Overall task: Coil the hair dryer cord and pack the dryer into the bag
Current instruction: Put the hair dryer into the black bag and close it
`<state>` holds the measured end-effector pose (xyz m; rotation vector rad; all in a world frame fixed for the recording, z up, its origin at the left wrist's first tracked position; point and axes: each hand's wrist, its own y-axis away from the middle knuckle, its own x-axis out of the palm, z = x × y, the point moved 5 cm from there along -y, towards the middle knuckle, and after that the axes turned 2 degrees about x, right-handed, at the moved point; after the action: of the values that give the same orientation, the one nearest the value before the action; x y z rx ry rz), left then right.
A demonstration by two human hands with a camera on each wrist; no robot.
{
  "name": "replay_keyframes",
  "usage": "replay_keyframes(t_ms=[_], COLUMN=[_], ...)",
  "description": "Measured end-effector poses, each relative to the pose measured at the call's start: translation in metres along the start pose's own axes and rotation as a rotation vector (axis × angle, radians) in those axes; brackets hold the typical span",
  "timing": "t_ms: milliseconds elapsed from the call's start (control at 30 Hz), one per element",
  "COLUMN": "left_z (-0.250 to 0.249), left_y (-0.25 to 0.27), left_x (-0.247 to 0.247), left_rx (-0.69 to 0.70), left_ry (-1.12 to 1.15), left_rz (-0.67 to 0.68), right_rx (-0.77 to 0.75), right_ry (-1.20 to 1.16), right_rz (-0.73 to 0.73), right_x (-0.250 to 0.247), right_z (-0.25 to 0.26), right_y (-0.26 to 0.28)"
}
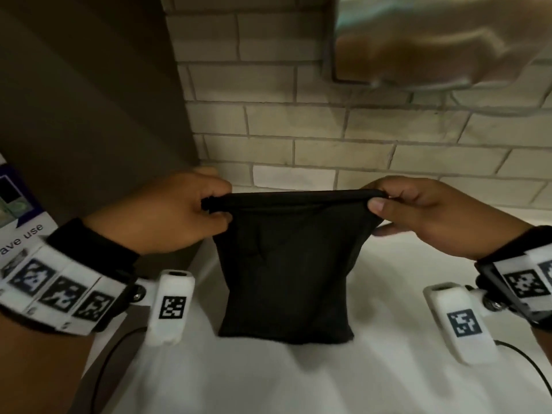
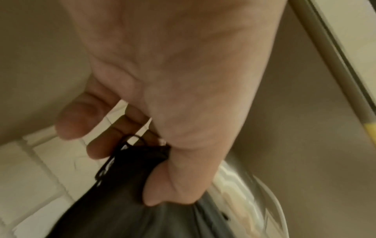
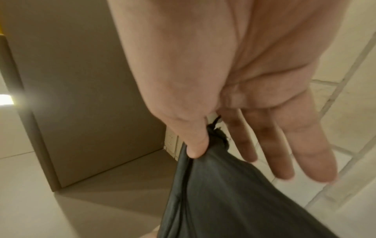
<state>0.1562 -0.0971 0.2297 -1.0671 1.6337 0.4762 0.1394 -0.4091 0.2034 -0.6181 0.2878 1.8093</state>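
A black drawstring bag [image 1: 286,264] hangs upright above the white counter [image 1: 373,383], its top edge stretched flat between both hands. My left hand [image 1: 191,210] pinches the bag's left top corner [image 2: 142,157], where a thin black drawstring loop [image 2: 132,140] sticks out. My right hand [image 1: 397,204] pinches the right top corner [image 3: 213,141] between thumb and forefinger, with the other fingers [image 3: 289,145] straight. The bag [image 3: 234,193] looks flat and slack. No hair dryer shows in any view.
A pale brick-tile wall [image 1: 328,127] rises right behind the bag. A brown panel [image 1: 89,100] stands at the left. A mirror [image 1: 448,40] hangs at the upper right. A printed sign [image 1: 21,219] lies at the far left. A wall socket [image 3: 171,141] sits low on the tiles.
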Motion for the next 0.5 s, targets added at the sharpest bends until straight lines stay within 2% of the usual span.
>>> replay_keyframes(t_ms=[133, 233, 300, 400, 433, 500], left_z=[0.008, 0.022, 0.031, 0.037, 0.042, 0.058], left_y=[0.023, 0.044, 0.057, 0.065, 0.062, 0.047], left_x=[-0.023, -0.028, -0.034, -0.044, -0.043, -0.031], left_rx=[-0.023, -0.144, -0.215, -0.270, -0.310, -0.407], left_ry=[0.050, 0.316, 0.416, 0.451, 0.442, 0.328], left_rz=[-0.156, -0.122, -0.190, -0.342, -0.350, -0.279], right_rx=[0.012, 0.007, 0.026, 0.093, 0.121, 0.187], right_ry=[-0.286, -0.473, -0.572, -0.702, -0.755, -0.845], right_rz=[0.023, 0.096, 0.181, 0.286, 0.316, 0.337], right_x=[0.024, 0.048, 0.067, 0.097, 0.108, 0.127], right_z=[0.007, 0.011, 0.011, 0.007, 0.006, 0.001], right_y=[0.004, 0.004, 0.004, 0.002, 0.000, -0.006])
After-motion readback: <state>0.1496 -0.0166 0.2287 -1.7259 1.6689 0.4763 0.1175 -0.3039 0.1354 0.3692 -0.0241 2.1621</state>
